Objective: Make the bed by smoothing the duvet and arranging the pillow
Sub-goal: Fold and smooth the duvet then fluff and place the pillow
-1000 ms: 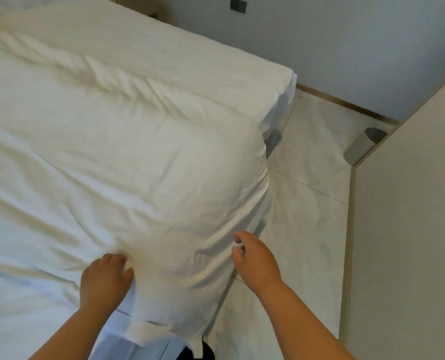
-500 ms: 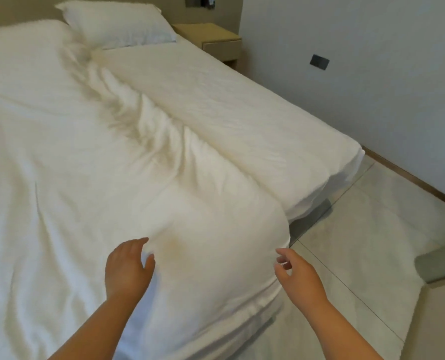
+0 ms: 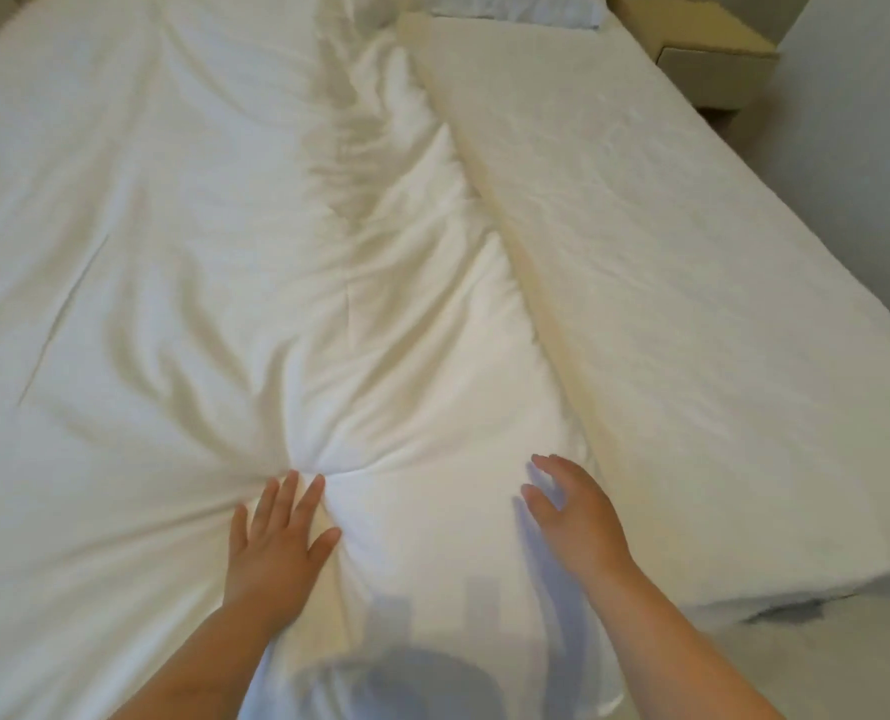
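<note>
A white duvet [image 3: 183,283] covers the left and middle of the bed, with a ridge of creases running up its right side. My left hand [image 3: 276,543] lies flat on the duvet near its foot end, fingers straight, and folds fan out from the fingertips. My right hand [image 3: 573,506] hovers or lightly touches the duvet's right edge, fingers spread and relaxed. To the right the bare white mattress sheet [image 3: 692,283] is exposed. A white pillow [image 3: 515,7] lies at the head of the bed, mostly cut off by the top edge.
A beige bedside cabinet [image 3: 713,70] stands at the top right against a pale wall [image 3: 858,122]. Light floor [image 3: 848,662] shows at the bottom right beyond the mattress corner.
The view has swung from the bed's corner and floor up over the bed. My left hand has flattened onto the duvet, and my right hand has moved from beside the hanging edge onto the bed top.
</note>
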Motion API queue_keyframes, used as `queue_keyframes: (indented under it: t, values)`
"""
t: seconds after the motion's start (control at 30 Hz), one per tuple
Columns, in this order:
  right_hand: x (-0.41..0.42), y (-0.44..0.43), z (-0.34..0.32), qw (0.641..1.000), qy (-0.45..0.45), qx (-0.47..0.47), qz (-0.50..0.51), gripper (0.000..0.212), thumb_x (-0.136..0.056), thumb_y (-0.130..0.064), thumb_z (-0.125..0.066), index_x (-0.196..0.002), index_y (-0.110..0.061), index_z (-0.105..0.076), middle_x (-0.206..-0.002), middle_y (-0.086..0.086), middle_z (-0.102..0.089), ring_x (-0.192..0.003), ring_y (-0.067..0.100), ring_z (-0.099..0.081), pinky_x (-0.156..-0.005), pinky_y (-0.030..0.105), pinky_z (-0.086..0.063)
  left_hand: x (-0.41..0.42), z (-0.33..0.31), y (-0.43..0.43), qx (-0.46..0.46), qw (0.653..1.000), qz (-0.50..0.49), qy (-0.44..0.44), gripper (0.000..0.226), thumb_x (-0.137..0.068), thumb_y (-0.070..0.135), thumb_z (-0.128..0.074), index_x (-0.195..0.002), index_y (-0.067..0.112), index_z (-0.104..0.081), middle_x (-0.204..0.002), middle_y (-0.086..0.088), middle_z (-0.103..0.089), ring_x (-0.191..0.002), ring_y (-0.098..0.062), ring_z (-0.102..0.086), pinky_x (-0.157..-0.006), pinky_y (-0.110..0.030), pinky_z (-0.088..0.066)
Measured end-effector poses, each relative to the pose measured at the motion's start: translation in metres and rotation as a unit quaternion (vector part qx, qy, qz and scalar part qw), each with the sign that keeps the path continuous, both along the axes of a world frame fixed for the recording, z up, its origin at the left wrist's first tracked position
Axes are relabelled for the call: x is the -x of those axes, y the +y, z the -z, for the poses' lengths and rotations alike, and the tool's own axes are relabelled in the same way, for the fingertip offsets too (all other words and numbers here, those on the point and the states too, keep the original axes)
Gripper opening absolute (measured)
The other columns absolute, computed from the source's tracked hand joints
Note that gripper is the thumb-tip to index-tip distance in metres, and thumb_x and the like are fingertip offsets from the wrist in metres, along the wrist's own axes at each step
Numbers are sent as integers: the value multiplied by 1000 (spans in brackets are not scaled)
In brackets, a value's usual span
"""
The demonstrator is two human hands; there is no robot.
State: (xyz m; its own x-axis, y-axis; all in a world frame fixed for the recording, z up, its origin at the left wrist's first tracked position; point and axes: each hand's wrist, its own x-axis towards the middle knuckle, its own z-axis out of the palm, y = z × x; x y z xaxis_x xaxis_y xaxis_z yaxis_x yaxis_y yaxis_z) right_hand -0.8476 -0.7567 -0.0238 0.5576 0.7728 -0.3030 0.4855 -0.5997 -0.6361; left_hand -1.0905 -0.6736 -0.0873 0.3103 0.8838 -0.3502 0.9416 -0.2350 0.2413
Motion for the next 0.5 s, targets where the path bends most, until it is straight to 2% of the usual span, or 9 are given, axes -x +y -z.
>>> queue_keyframes:
  t: [0.07,0.1,0.13,0.2,0.27,0.33,0.4,0.43,0.5]
  values:
    - [-7,39,22,997,-43,55,-33,57,-92,-34,-50,-142,-14,-31,-150,3,-31,-139,18,-27,-110,28,-24,-3,9,6,-12,1000,-11,-5,128,-33,81,37,-146,29,6,-157,4,9,-140,-7,16,-114,-35,8]
    - [-7,53,33,990,-85,105,-39,61,-90,-40,-50,-141,-12,-29,-147,5,-34,-137,21,-30,-107,32,-28,-1,12,8,-14,1000,-23,-9,136,-28,80,42,-147,28,1,-156,4,6,-137,-4,17,-112,-33,8]
    - [-7,64,42,979,-131,149,-40,61,-89,-44,-50,-138,-11,-32,-141,7,-38,-133,23,-34,-102,34,-32,1,17,11,-23,999,-25,-14,133,-37,80,41,-148,26,-9,-156,2,-5,-137,-4,13,-111,-32,6]
    - [-4,79,54,960,-200,192,-46,49,-91,-45,-46,-125,-10,-42,-128,7,-48,-123,24,-42,-94,34,-37,5,23,15,-33,999,11,15,95,-78,69,19,-136,23,-40,-139,-8,-49,-140,-18,-16,-109,-29,0]
    - [-6,90,66,959,-219,169,-70,30,-96,-36,-39,-107,-10,-49,-118,6,-56,-113,24,-51,-85,31,-40,4,21,15,15,999,19,25,64,-94,55,1,-124,25,-48,-118,-6,-66,-124,-20,-32,-111,-23,3]
    - [-16,96,65,969,-195,121,-94,27,-98,-29,-34,-77,-14,-41,-100,3,-59,-100,26,-56,-72,29,-35,1,13,10,47,999,4,4,87,-82,69,12,-138,24,-37,-138,0,-48,-131,-10,-23,-108,-20,7]
    - [-30,89,49,992,-91,26,-89,40,-96,-22,-39,-60,-17,-24,-66,-6,-48,-74,21,-49,-61,28,-30,2,5,2,-28,996,-74,-45,113,-57,84,26,-145,23,-11,-147,13,-14,-137,4,-3,-106,-20,12]
    - [-37,78,31,996,-25,-40,-81,43,-93,-20,-44,-57,-17,-21,-52,-6,-39,-61,11,-42,-54,24,-28,-2,-2,-3,-47,992,-89,-77,110,-60,84,22,-145,23,-14,-148,13,-13,-138,6,-4,-107,-21,10]
    - [-56,51,-10,982,45,-174,-57,42,-81,-28,-51,-53,-18,-22,-42,-6,-34,-44,3,-30,-42,16,-23,-12,-15,-18,-58,989,-94,-101,75,-84,71,1,-143,34,-26,-151,14,-19,-139,6,-7,-110,-19,6]
